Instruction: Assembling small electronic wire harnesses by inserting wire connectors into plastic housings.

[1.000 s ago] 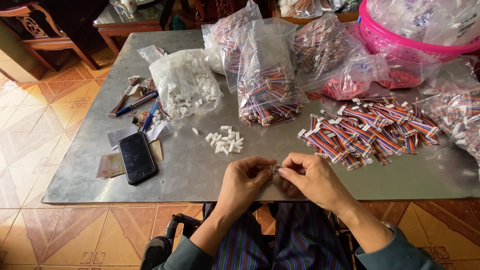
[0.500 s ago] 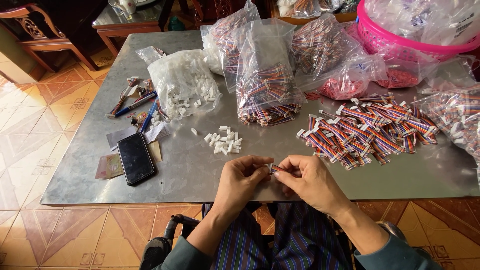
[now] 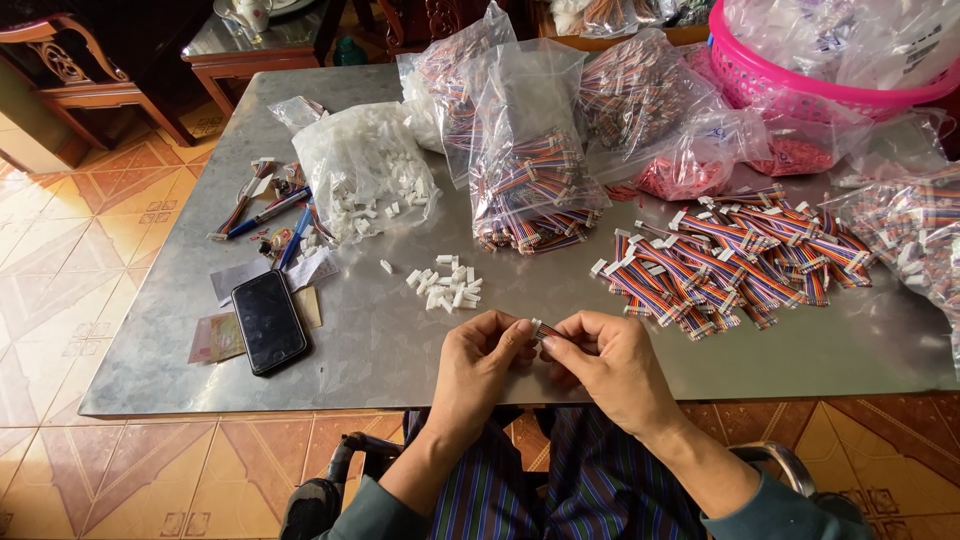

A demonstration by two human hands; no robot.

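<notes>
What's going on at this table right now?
A seated person pinches a short multicoloured ribbon cable between the left hand and the right hand, at the near edge of a metal table. Just ahead lies a small pile of white connectors, and to the right a heap of loose ribbon cables. Clear bags of cables and a black phone also sit there.

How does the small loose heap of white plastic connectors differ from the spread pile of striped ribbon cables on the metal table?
The small loose heap of white plastic connectors is compact and plain white; the spread pile of striped ribbon cables is much wider and multicoloured. The connectors are short blocks; the cables are long flat strips with white ends. The heap lies ahead of the left hand, the pile beyond the right hand. Both lie unbagged on the metal table.
</notes>
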